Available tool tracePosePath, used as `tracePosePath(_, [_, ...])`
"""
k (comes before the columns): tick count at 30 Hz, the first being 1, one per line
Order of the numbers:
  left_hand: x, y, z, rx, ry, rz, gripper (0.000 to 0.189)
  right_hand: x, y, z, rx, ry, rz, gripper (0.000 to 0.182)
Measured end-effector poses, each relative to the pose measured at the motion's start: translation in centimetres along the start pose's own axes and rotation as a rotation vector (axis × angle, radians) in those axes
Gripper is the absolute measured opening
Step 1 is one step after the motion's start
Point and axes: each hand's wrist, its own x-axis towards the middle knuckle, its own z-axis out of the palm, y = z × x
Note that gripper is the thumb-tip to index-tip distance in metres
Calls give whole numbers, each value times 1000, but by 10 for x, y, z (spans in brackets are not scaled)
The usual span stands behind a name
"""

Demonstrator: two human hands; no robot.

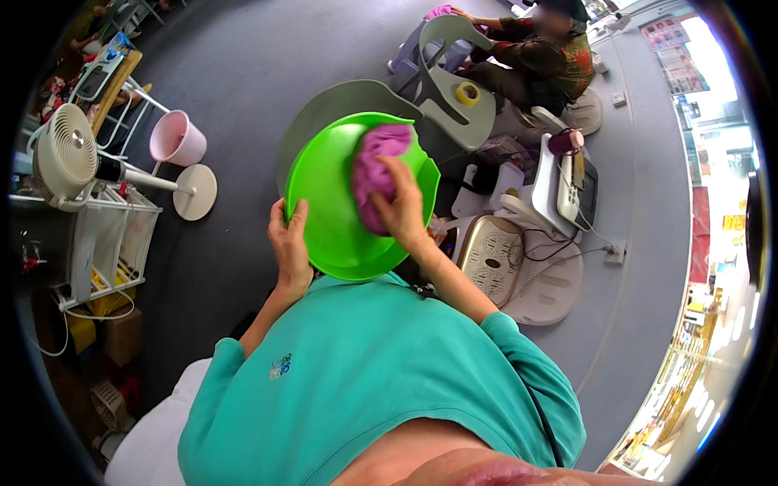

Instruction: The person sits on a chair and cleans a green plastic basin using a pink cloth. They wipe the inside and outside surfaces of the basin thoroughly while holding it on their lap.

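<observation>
A bright green plastic basin (328, 200) is held up in front of my chest, tilted so its inside faces me. My left hand (293, 246) grips its left rim, thumb on the inner side and fingers behind. A notch breaks the rim at the far right. My right hand (402, 209) holds a bunched purple cloth (380, 146) against the basin's inner right side. The right fingers are pressed into the cloth, and part of the basin's floor is hidden beneath it.
Beyond the basin stand a grey plastic chair (340, 100) and another grey chair with a yellow tape roll (468, 93) on it. A seated person (547, 61) is at upper right. A foot-spa machine (492, 261) and cables lie right; a pedestal fan (70, 152) and pink bin (176, 138) stand left.
</observation>
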Motion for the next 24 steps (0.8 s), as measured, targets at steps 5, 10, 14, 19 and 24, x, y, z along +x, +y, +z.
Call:
tracePosePath(5, [11,2,-11,-6,19,-26,27,-5,4,-7,-47,139,149,56])
tracePosePath(10, [12,2,-6,-62,84,-41,28,-40,-56,34,83,-318,-176,58])
tracePosePath(14, [0,-10,1,5,27,-31,30,-23,-20,24,35,-199,-69,60])
tracePosePath(19, [-15,-14,15,115,63,-66,35,3,52,-24,53,67,89,53])
tracePosePath(24, [-19,-22,39,189,96,0,31,-25,36,-16,101,6,58,61])
